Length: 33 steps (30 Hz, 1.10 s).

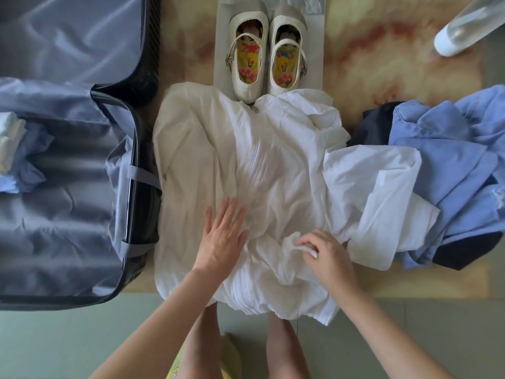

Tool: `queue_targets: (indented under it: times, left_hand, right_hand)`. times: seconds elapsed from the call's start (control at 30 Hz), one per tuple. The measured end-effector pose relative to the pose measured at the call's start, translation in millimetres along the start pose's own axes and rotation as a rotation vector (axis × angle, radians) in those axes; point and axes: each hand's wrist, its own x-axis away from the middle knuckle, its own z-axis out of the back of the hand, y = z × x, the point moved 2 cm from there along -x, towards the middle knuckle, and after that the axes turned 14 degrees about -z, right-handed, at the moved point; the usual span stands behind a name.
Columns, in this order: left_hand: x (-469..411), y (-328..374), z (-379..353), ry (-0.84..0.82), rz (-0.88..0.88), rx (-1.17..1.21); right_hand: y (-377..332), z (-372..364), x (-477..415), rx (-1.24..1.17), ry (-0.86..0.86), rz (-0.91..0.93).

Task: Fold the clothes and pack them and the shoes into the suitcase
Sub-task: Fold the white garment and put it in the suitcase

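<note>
A white garment (262,165) lies spread and wrinkled on the floor in front of me. My left hand (222,236) presses flat on its lower middle, fingers straight. My right hand (325,255) pinches a bunched fold of the same white cloth near its lower edge. A pair of cream strap shoes (266,53) with colourful insoles stands just beyond the garment. The open suitcase (68,170) with grey lining lies at the left, holding a folded blue and white bundle (19,154).
A heap of blue and dark navy clothes (448,170) lies at the right, partly under the white garment's edge. The shoes stand on a grey sheet (317,50). A white-based object (451,42) is at the top right. My bare legs show at the bottom.
</note>
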Motion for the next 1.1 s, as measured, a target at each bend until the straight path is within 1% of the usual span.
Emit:
queue_targets:
  times: [0.03,0.07,0.13,0.17,0.2,0.23,0.27,0.33,0.37,0.4,0.43,0.47,0.5,0.57,0.63,0.7,0.73,0.8,0.87,0.9,0.97,1.03,1.1]
  left_hand:
    - [-2.5,-0.9,-2.0,-0.026,0.007,-0.013]
    - [-5.2,-1.1,-1.5,-0.035,0.013,-0.025]
    - [-11.6,0.9,2.8,-0.001,0.002,-0.039]
    - [-15.0,1.8,4.1,0.017,-0.016,-0.027]
    - [-18.3,2.4,4.6,0.011,-0.034,-0.007]
    - [-21.3,2.7,4.2,-0.002,-0.052,0.014]
    - [-24.0,3.1,4.0,-0.005,-0.065,0.025]
    - [-28.9,2.9,3.1,-0.032,-0.072,0.021]
    - [-31.0,2.8,1.6,-0.072,-0.064,0.012]
    - [-32.3,2.7,0.0,-0.112,-0.052,0.002]
    - [-33.3,2.2,-0.7,-0.137,-0.039,-0.001]
    - [-34.6,1.5,0.0,-0.144,-0.030,0.001]
    - [-36.7,0.8,1.5,-0.131,-0.027,0.007]
    - [-45.1,-0.8,7.6,-0.056,-0.043,0.027]
    - [-58.0,-1.8,15.8,0.010,-0.078,0.012]
    - [-72.7,-2.3,23.9,0.019,-0.088,-0.038]
    - [-79.9,-2.1,27.4,0.009,-0.082,-0.057]
    - [-93.6,-2.0,32.8,-0.039,-0.059,-0.094]
    - [-104.3,-3.6,34.2,-0.106,-0.038,-0.139]
    - [-107.4,-4.5,33.4,-0.145,-0.026,-0.143]
    - [-110.1,-7.4,27.9,-0.221,0.004,-0.102]
    - [-110.8,-11.6,20.8,-0.294,0.037,-0.044]
    - [-112.6,-13.8,15.9,-0.348,0.039,-0.047]
  right_hand:
    - [-4.0,-0.2,9.6,0.026,-0.069,0.068]
    - [-8.8,-1.7,20.1,0.041,-0.219,0.103]
    - [-13.3,-6.6,39.4,0.100,-0.638,0.076]
    - [-11.9,-9.4,45.0,0.158,-0.770,0.066]
    - [-9.8,-11.7,47.7,0.175,-0.802,0.077]
    - [-9.1,-12.6,46.7,0.124,-0.756,0.077]
    - [-9.0,-12.1,44.0,0.022,-0.644,0.067]
    - [-10.4,-6.3,34.4,-0.190,-0.345,0.031]
    - [-9.8,-2.4,27.2,-0.252,-0.190,0.024]
    - [-9.0,1.4,18.3,-0.264,-0.048,0.023]
    - [-10.2,5.3,8.2,-0.240,0.057,0.022]
    - [-10.6,8.1,-3.7,-0.205,0.121,0.018]
    - [-12.1,11.7,-16.6,-0.167,0.161,0.017]
    - [-14.4,19.1,-46.3,-0.099,0.211,0.000]
    - [-20.5,29.3,-77.9,0.020,0.258,-0.015]
    - [-29.7,42.1,-107.4,0.156,0.306,-0.039]
    - [-33.1,49.0,-121.5,0.206,0.328,-0.080]
    - [-37.4,63.0,-147.0,0.301,0.340,-0.190]
    - [-40.3,72.0,-165.2,0.425,0.275,-0.284]
    - [-40.4,73.5,-170.4,0.479,0.240,-0.304]
    - [-37.3,74.7,-179.0,0.500,0.236,-0.268]
    - [-32.8,80.1,-188.2,0.445,0.319,-0.211]
    - [-37.0,98.7,-195.1,0.405,0.459,-0.180]
